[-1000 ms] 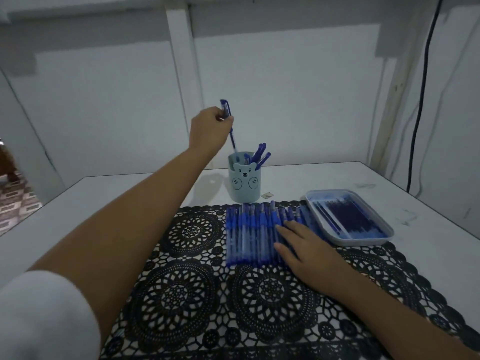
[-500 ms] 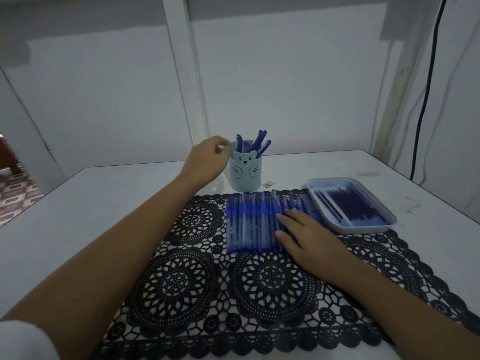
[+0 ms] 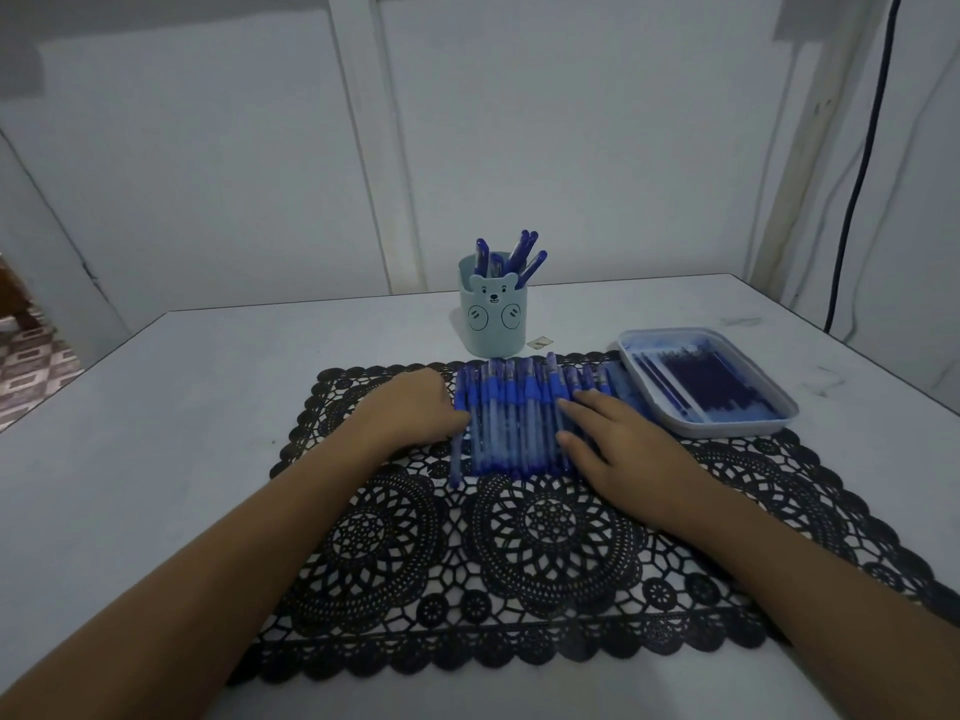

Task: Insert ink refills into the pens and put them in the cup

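Observation:
A light blue bear-face cup [image 3: 493,324] stands behind the mat and holds several blue pens [image 3: 524,252]. A row of several blue pens [image 3: 511,423] lies side by side on the black lace mat [image 3: 519,537]. The leftmost pen [image 3: 456,465] sits slightly nearer to me than the others. My left hand [image 3: 410,407] is at the row's left end, its fingers curled onto that pen. On the right part of the row rests my right hand [image 3: 618,449], flat with fingers apart. A pale tray [image 3: 727,426] with dark blue ink refills [image 3: 711,387] sits to the right.
The white table [image 3: 156,433] stands against a white wall. A small scrap [image 3: 539,343] lies right of the cup. A dark cable [image 3: 857,174] hangs down the wall at the far right. The table's left edge drops to a tiled floor.
My left hand dropped a pen into the cup, then came back and down to the left end of the row. My right hand stayed on the pens.

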`<action>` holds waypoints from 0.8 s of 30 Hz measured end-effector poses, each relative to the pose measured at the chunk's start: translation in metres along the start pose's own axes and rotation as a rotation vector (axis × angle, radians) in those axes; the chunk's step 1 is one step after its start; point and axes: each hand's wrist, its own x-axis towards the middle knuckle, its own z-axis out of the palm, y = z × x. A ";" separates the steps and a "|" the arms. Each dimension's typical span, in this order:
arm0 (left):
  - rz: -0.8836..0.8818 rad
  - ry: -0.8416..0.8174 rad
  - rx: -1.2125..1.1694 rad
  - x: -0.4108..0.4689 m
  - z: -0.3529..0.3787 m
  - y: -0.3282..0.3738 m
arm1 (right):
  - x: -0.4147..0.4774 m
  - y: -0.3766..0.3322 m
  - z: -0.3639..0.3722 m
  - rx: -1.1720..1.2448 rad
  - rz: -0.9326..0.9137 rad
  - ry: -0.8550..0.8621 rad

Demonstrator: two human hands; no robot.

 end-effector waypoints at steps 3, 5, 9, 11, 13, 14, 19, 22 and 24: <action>0.000 -0.024 0.112 -0.006 -0.004 0.007 | 0.000 0.001 0.000 0.001 -0.001 0.004; -0.002 0.014 0.171 -0.008 -0.004 0.008 | 0.000 0.001 0.001 0.001 -0.001 0.007; -0.021 0.121 0.148 -0.016 -0.003 0.001 | 0.000 0.003 0.002 0.003 -0.013 0.052; 0.023 0.202 0.137 -0.027 -0.002 -0.002 | 0.001 0.004 0.003 0.003 -0.027 0.094; 0.139 0.289 0.112 -0.040 0.003 -0.005 | 0.001 0.003 0.003 0.017 -0.057 0.165; 0.211 0.323 0.092 -0.047 0.008 -0.008 | 0.001 0.002 0.003 0.032 -0.082 0.212; 0.530 0.408 0.093 -0.073 0.037 -0.013 | -0.008 -0.010 -0.002 -0.017 -0.300 0.208; 0.600 0.389 0.069 -0.079 0.044 -0.008 | -0.012 -0.019 -0.001 -0.159 -0.381 0.188; 0.623 0.399 0.047 -0.080 0.044 -0.006 | -0.012 -0.023 0.000 -0.150 -0.414 0.205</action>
